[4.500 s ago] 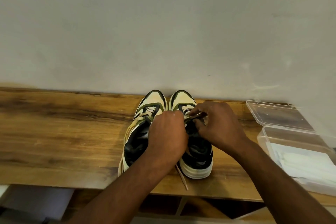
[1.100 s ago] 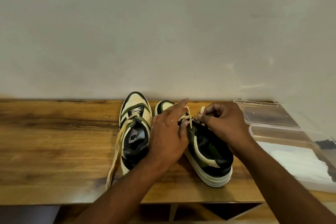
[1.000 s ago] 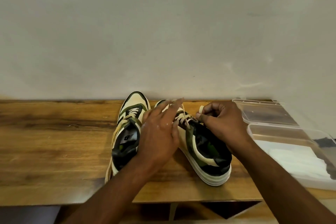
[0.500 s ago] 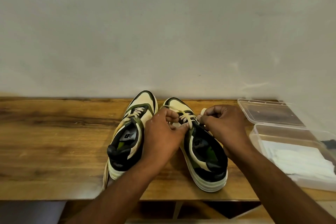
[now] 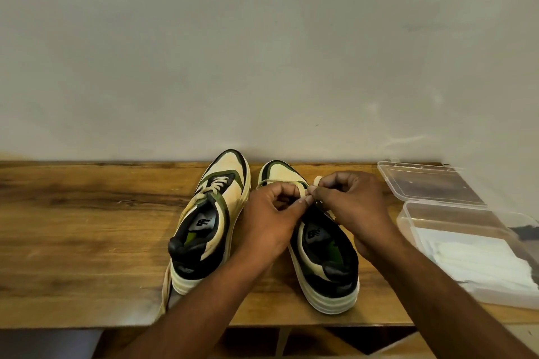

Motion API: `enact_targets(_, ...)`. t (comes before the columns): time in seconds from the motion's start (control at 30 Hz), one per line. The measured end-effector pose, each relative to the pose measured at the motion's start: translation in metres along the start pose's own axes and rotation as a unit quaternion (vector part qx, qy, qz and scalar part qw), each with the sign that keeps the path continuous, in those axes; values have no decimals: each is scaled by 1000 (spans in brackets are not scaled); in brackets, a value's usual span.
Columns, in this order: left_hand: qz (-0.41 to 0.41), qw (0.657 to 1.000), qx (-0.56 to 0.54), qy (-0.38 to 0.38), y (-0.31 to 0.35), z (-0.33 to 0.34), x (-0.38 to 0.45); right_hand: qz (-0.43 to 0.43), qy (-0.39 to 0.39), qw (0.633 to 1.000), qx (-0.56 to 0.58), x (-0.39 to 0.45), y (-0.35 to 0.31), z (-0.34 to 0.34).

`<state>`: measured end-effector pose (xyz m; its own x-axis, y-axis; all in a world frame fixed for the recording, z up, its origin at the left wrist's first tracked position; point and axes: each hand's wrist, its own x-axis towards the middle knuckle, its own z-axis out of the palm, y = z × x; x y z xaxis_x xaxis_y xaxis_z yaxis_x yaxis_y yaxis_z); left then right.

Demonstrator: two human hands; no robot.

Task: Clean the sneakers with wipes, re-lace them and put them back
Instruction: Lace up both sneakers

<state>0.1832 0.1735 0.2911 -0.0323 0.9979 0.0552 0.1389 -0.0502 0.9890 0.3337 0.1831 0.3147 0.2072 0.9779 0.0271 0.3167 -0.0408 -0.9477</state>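
Note:
Two cream, green and black sneakers stand side by side on the wooden table (image 5: 73,227), toes toward the wall. The left sneaker (image 5: 208,221) is laced, and its loose lace (image 5: 165,285) trails down past the table's front edge. Over the tongue of the right sneaker (image 5: 323,245) both my hands meet. My left hand (image 5: 271,216) pinches the cream lace (image 5: 302,191) between thumb and fingers. My right hand (image 5: 353,204) pinches the same lace just beside it, a short lace end sticking up above its fingers. The right sneaker's eyelets are hidden by my hands.
A clear plastic box (image 5: 408,221) holding white wipes (image 5: 478,259) sits at the table's right end, its hinged lid (image 5: 425,183) lying open behind it. A plain wall rises directly behind the sneakers. Below the table's front edge the floor shows.
The right sneaker has been turned from angled to nearly straight, toe to the wall. My left hand went from flat on the shoe to pinching the lace; my right hand kept its pinch.

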Motion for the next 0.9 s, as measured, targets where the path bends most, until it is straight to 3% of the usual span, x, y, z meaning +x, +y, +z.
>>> enact_targets(0.27,38,996,-75,22,15,-6,9,-27,-54,995,77,5,-13,-6)
enact_targets(0.53,44,995,-87,33,49,-13,24,8,-76,979,191,13,-26,-10)
enact_targets(0.9,31,993,-103,48,81,-20,29,-34,-99,976,190,14,-53,-22)
